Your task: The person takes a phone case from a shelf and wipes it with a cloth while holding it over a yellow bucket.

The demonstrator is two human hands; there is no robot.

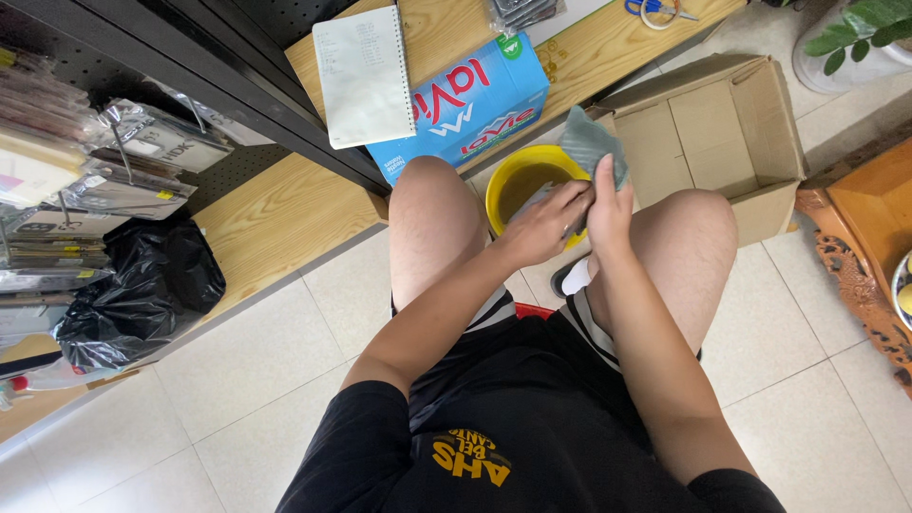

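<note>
I sit with my knees apart over a yellow bowl (503,180) on the floor. My right hand (609,211) grips a grey-green foil packet (589,142) that sticks up above the bowl. My left hand (543,223) closes on the packet's lower part, over the bowl's rim. Whatever lies under the fingers is hidden.
An open empty cardboard box (722,133) stands to the right of the bowl. A blue carton (475,100) and a spiral notebook (364,76) lie on the low wooden shelf (275,209). At the left are a black plastic bag (142,285) and hanging packets (114,152); scissors (655,9) lie at the top.
</note>
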